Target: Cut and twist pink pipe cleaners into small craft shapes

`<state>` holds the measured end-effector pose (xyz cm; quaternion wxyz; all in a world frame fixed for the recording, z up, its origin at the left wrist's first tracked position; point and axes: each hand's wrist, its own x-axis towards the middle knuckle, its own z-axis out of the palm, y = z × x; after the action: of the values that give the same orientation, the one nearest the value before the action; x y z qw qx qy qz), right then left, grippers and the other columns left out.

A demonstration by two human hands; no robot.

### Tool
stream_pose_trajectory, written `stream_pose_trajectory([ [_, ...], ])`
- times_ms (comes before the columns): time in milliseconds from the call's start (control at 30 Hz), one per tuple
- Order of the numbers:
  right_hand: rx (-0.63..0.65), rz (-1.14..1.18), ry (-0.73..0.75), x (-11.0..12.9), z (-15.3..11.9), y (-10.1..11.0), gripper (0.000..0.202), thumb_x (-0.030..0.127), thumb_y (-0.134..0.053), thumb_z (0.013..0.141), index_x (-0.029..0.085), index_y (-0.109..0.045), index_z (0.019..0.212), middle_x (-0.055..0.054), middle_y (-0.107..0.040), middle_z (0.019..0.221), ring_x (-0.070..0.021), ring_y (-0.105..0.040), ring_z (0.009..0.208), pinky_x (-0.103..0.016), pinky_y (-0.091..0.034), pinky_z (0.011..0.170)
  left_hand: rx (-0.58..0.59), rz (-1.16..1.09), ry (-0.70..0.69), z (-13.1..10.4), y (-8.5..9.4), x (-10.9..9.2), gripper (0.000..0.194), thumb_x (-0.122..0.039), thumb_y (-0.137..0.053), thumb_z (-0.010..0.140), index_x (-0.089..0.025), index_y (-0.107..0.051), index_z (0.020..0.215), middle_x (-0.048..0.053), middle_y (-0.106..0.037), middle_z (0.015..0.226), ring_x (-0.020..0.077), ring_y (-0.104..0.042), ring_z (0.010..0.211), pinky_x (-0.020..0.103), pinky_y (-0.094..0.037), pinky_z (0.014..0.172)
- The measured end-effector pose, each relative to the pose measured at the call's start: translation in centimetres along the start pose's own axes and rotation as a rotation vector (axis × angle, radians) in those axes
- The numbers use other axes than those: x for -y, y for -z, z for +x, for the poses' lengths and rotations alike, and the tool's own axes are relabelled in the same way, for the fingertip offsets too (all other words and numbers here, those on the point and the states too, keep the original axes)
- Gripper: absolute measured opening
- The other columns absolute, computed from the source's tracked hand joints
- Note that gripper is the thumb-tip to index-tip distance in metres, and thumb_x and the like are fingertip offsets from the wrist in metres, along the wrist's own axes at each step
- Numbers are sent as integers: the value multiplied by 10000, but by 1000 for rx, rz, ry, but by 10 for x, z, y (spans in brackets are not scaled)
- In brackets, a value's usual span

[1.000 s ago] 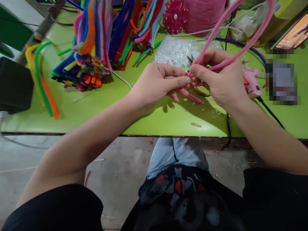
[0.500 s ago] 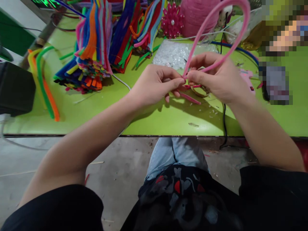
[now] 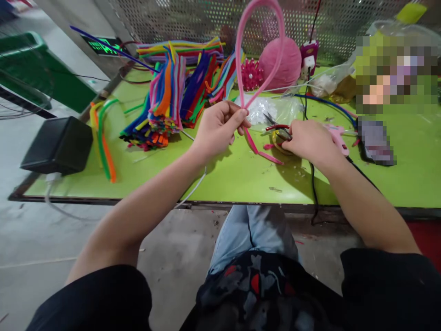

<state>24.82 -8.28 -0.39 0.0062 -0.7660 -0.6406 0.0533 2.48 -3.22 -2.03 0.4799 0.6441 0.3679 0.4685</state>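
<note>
A pink pipe cleaner (image 3: 238,55) stands up in a tall loop, its base pinched by my left hand (image 3: 218,126). Below those fingers a darker pink tail (image 3: 252,141) hangs down to the table. To the right, my right hand (image 3: 310,140) is closed on the pliers (image 3: 283,134), which have red handles and lie low over the table. A roll of yellow tape (image 3: 277,143) is beside and partly under the pliers. The dark tips of a scissors-like tool (image 3: 269,118) show just behind them.
Bundles of coloured pipe cleaners (image 3: 167,96) lie at the back left. Behind my hands are a clear bag of white bits (image 3: 257,110), a pink flower (image 3: 251,76) and a pink ball (image 3: 284,62). A black box (image 3: 57,145), pink glue gun (image 3: 337,138) and black cable (image 3: 312,184) are also on the table (image 3: 234,184).
My right hand has let go of the pink loop and moved right and down onto the pliers. The loop now stands more upright in my left hand. The view has shifted, showing more of the back.
</note>
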Motion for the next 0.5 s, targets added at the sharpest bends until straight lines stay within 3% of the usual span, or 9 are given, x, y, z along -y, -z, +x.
stream_pose_trajectory([
  [67, -62, 277, -35, -13, 6, 1, 180, 261, -808, 723, 204, -638, 729, -118, -661, 736, -342, -670, 834, -454, -492, 769, -9, -16, -7, 1, 1, -1, 241, -157, -690, 1010, -179, -645, 775, 28, -763, 740, 69, -613, 535, 183, -391, 384],
  [133, -160, 673, -52, -26, 9, 4, 188, 252, -807, 703, 218, -634, 768, -72, -643, 747, -269, -620, 752, -421, -479, 738, -19, -14, -25, 2, 2, -1, 263, -108, -661, 1013, -179, -635, 761, 21, -754, 717, 66, -619, 540, 178, -435, 431],
  [200, -240, 959, -7, -31, 6, 8, 167, 328, -751, 791, 237, -631, 863, -23, -596, 762, -201, -552, 683, -368, -459, 682, -29, -3, -42, 3, 2, -2, 271, -73, -652, 1007, -178, -628, 758, 12, -742, 697, 61, -619, 542, 175, -488, 498],
  [267, -240, 1222, 113, -27, -3, 14, 231, 473, -692, 881, 252, -625, 877, 9, -505, 733, -165, -491, 647, -324, -428, 633, -41, 14, -49, 3, 2, -1, 270, -48, -646, 998, -177, -623, 762, 11, -737, 687, 60, -614, 536, 181, -508, 532],
  [367, -48, 1506, 299, -8, -21, 23, 532, 770, -609, 877, 244, -646, 809, 5, -466, 699, -156, -465, 633, -313, -432, 609, -53, 47, -59, 2, 0, 3, 255, -46, -649, 988, -177, -620, 771, 16, -742, 701, 64, -615, 542, 187, -500, 540],
  [433, 142, 1518, 387, 6, -32, 26, 710, 917, -515, 841, 229, -686, 820, -13, -503, 696, -162, -482, 632, -322, -457, 609, -47, 67, -80, 1, 0, 5, 243, -68, -657, 985, -177, -621, 771, 15, -753, 724, 63, -617, 554, 185, -495, 551],
  [500, 285, 1528, 464, 16, -38, 27, 793, 965, -474, 833, 212, -723, 850, -25, -533, 702, -166, -513, 640, -319, -468, 614, -36, 84, -101, 0, -1, 6, 242, -81, -662, 981, -179, -616, 765, 13, -762, 740, 62, -614, 560, 183, -486, 557],
])
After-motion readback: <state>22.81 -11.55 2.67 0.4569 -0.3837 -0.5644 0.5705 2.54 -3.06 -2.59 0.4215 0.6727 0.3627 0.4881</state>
